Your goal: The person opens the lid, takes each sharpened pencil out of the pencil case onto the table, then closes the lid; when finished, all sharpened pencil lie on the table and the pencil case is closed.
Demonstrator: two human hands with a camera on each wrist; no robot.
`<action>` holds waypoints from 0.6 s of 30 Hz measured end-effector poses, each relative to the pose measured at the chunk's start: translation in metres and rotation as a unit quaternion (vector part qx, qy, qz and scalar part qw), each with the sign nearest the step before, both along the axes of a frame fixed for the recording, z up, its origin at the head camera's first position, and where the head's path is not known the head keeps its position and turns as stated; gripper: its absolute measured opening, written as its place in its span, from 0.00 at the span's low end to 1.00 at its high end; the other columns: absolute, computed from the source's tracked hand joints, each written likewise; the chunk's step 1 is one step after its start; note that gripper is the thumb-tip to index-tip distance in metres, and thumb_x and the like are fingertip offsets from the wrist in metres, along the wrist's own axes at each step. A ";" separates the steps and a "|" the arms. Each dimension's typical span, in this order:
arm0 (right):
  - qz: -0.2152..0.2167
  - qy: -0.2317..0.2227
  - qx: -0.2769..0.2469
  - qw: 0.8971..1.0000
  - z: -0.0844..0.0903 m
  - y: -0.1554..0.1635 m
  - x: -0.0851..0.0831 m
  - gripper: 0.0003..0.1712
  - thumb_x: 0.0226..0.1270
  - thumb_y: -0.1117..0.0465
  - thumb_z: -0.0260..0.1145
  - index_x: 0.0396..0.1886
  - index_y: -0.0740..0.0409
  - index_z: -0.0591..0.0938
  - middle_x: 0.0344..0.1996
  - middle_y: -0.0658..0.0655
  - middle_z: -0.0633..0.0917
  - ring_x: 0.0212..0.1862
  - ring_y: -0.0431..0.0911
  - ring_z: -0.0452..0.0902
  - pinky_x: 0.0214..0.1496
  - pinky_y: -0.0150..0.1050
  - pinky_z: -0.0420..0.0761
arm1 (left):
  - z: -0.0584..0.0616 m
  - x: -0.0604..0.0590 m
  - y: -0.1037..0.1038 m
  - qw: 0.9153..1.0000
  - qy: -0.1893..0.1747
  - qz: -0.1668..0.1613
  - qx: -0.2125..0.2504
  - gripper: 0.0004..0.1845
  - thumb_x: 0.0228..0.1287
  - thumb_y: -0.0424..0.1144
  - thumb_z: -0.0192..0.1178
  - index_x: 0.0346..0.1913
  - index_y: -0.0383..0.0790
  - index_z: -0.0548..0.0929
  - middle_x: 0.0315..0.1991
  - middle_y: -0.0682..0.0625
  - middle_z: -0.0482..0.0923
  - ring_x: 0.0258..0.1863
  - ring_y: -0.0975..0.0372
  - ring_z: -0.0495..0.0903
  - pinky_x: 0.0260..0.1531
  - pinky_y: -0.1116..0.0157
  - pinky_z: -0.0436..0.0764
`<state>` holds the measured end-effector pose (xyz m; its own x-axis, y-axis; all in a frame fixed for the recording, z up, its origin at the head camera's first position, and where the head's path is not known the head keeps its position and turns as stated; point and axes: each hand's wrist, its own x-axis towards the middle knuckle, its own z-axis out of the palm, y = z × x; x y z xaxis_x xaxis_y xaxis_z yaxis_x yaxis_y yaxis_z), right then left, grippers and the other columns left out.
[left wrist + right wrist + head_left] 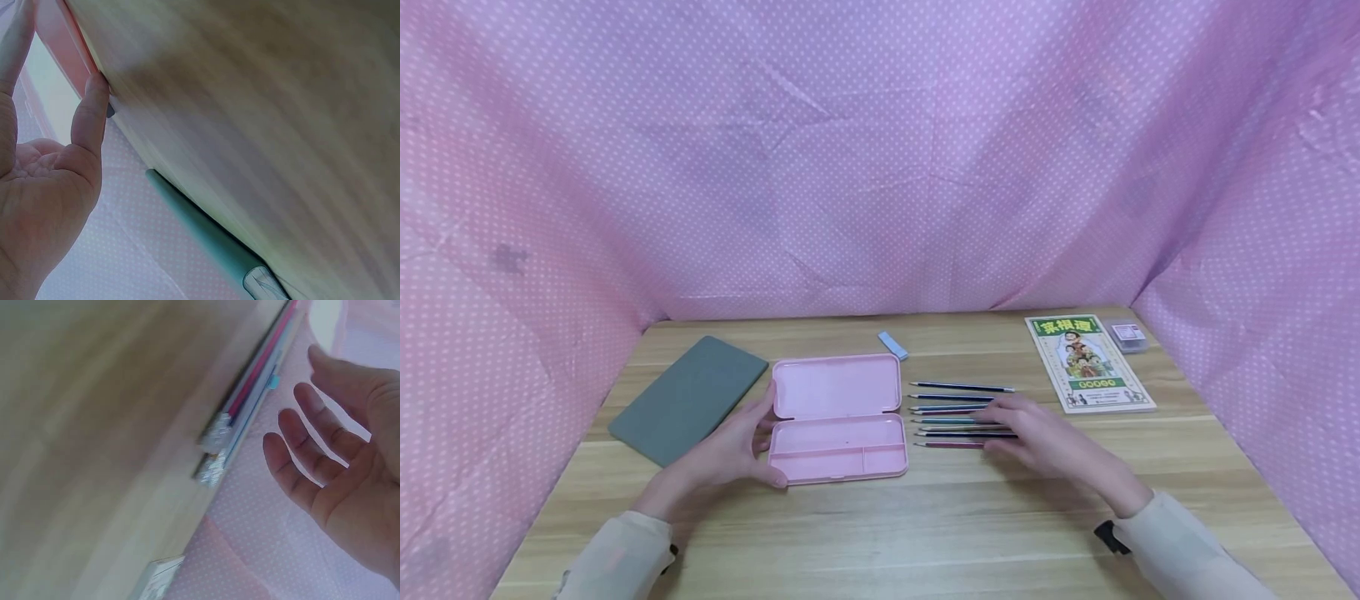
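Observation:
A pink pencil case [838, 435] lies with its lid [837, 386] folded back, its divided tray bare. My left hand [730, 446] is at the case's left side, thumb along the front corner and fingers spread toward the lid. In the left wrist view, a straight fingertip meets the edge of the pink case [74, 47]. To the right of the case, several pencils [951, 421] lie side by side, points toward it. My right hand [1037, 433] is over their back ends, fingers loosely bent, holding nothing. The right wrist view shows silvery ends on the pencils [250, 394].
A grey-green notebook [692, 400] lies at an angle on the left. Behind the case is a light-blue eraser [892, 345]. An illustrated booklet [1090, 364] and a small clear box [1127, 337] lie at the back right. Pink dotted cloth [880, 167] surrounds the wooden table [880, 542].

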<state>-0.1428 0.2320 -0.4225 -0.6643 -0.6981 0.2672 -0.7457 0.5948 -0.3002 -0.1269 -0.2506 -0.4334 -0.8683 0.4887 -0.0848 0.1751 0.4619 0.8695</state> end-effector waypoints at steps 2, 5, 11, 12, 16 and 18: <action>-0.009 -0.006 -0.010 1.000 0.005 -0.005 -0.001 0.35 0.59 0.53 0.79 0.65 0.56 0.80 0.59 0.59 0.80 0.59 0.52 0.77 0.61 0.52 0.81 | 0.000 0.000 0.000 1.000 0.003 -0.002 0.003 0.79 0.38 0.38 0.86 0.80 0.36 0.30 0.73 0.33 0.53 0.65 0.43 0.70 0.63 0.54 0.76; -0.018 -0.033 -0.032 0.999 0.013 -0.016 -0.004 0.49 0.56 0.50 0.80 0.76 0.52 0.69 0.71 0.63 0.69 0.68 0.59 0.69 0.66 0.58 0.75 | 0.001 0.000 0.000 1.000 0.006 -0.002 0.004 0.79 0.38 0.37 0.85 0.80 0.36 0.30 0.73 0.32 0.53 0.65 0.42 0.70 0.63 0.54 0.77; -0.016 -0.100 -0.044 0.994 0.019 -0.042 -0.013 0.71 0.50 0.47 0.84 0.84 0.47 0.46 0.81 0.60 0.49 0.77 0.60 0.52 0.74 0.58 0.64 | 0.002 0.001 0.000 1.000 0.003 0.009 -0.012 0.79 0.38 0.39 0.86 0.81 0.39 0.31 0.71 0.34 0.57 0.63 0.44 0.72 0.63 0.55 0.77; -0.010 -0.109 -0.041 0.993 0.018 -0.047 -0.015 0.73 0.49 0.47 0.84 0.84 0.49 0.43 0.81 0.60 0.46 0.78 0.60 0.49 0.75 0.58 0.62 | 0.002 0.001 0.000 1.000 0.002 0.009 -0.012 0.79 0.39 0.40 0.85 0.81 0.39 0.31 0.71 0.34 0.57 0.64 0.44 0.72 0.63 0.55 0.77; 0.017 -0.139 -0.018 0.990 0.012 -0.064 -0.023 0.79 0.47 0.45 0.84 0.83 0.56 0.37 0.81 0.58 0.36 0.80 0.56 0.39 0.78 0.52 0.55 | 0.001 0.001 0.001 1.000 -0.005 0.011 -0.011 0.79 0.39 0.40 0.86 0.81 0.41 0.31 0.71 0.35 0.57 0.64 0.45 0.71 0.63 0.55 0.77; 0.031 -0.157 -0.010 0.987 0.009 -0.072 -0.026 0.80 0.47 0.44 0.84 0.83 0.57 0.34 0.81 0.58 0.33 0.80 0.55 0.38 0.78 0.51 0.56 | 0.000 0.001 0.001 1.000 -0.005 0.011 -0.012 0.79 0.39 0.40 0.86 0.81 0.41 0.30 0.71 0.35 0.57 0.64 0.45 0.71 0.63 0.55 0.77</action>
<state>-0.1688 0.1595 -0.4133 -0.6733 -0.7362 0.0676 -0.6479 0.5436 -0.5336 -0.1259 -0.2499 -0.4334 -0.8779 0.4671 -0.1056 0.1552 0.4862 0.8599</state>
